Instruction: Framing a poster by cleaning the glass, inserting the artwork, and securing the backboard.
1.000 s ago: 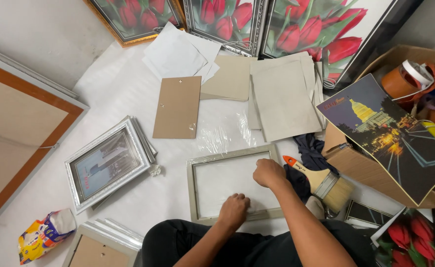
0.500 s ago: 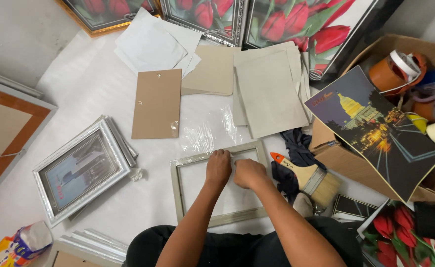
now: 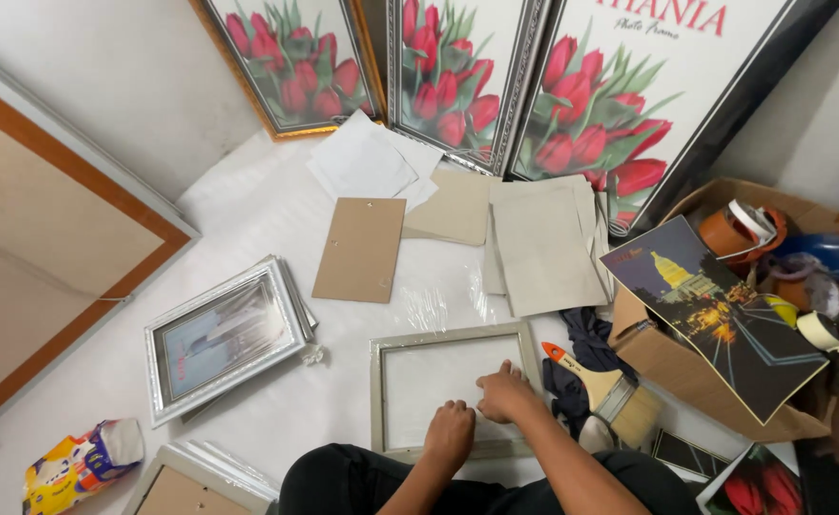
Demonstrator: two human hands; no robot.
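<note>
- Nearest, the person's dark-clothed knees fill the bottom edge; both forearms reach forward from there.
- The left hand (image 3: 450,427) rests knuckles-up on the lower part of the frame (image 3: 378,396), fingers curled under; whether it pinches anything cannot be told.
- The right hand (image 3: 507,393) lies flat just beside it, fingers spread loosely on the pane near the frame's right side, holding nothing visible.
- The frame, pale grey, lies flat on the white sheet directly ahead of the hands, long axis running left to right; its near rail is partly hidden by wrists and knees. Both hands sit toward its right half, the right hand nearer the right rail.
- A paintbrush (image 3: 602,389) with an orange handle lies just right of the frame, on a dark cloth (image 3: 581,339).
- Left, a silver picture frame (image 3: 226,339) rests on a stack; a colourful packet (image 3: 81,463) lies well apart.
- Farther off, a brown backing board (image 3: 360,249) and grey boards (image 3: 543,248) lie flat.
- A cardboard box (image 3: 672,367) at right is cut off; its contents are hard to make out.
- Farthest, tulip pictures (image 3: 457,72) lean against the wall.
</note>
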